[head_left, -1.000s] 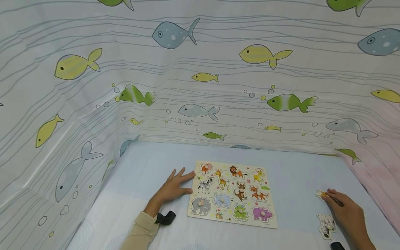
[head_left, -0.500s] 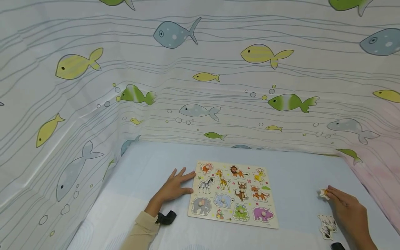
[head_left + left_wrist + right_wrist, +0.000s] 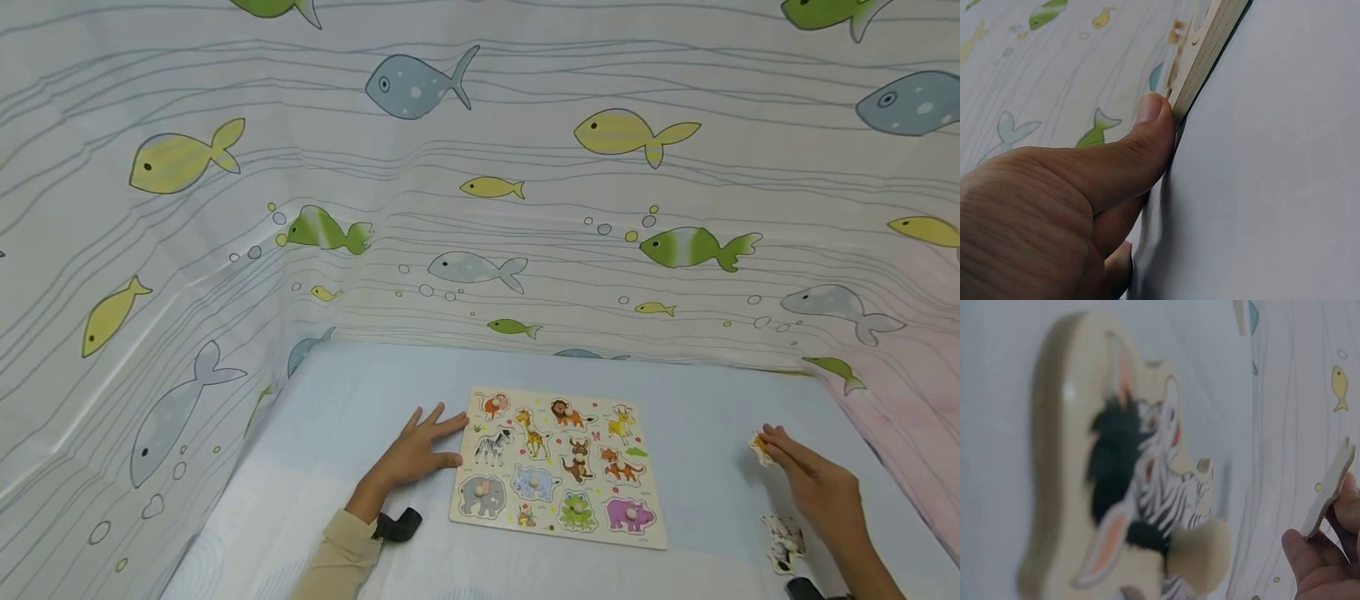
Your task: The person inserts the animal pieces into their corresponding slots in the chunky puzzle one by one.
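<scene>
A wooden peg puzzle board (image 3: 594,536) with coloured animals lies on the table. My left hand (image 3: 417,447) rests at its left edge, fingers spread, the thumb (image 3: 1150,107) against the board's side in the left wrist view. Out to the right, my right hand (image 3: 817,483) pinches a small puzzle piece (image 3: 761,448) with an orange picture, raised above the table. Its pale back shows in the right wrist view; fingers cover part of it. Below that hand lies a zebra puzzle piece (image 3: 783,543), its round knob (image 3: 1202,555) large in the right wrist view.
The pale blue table (image 3: 705,433) extends around the board. Fish-printed cloth (image 3: 465,217) walls it at the back and sides. A black strap device (image 3: 400,525) sits at the left wrist, and another dark one (image 3: 804,588) at the right wrist.
My right hand has lifted the orange-pictured puzzle piece off the table and carried it slightly left and away from me. My left hand and the board have stayed put.
</scene>
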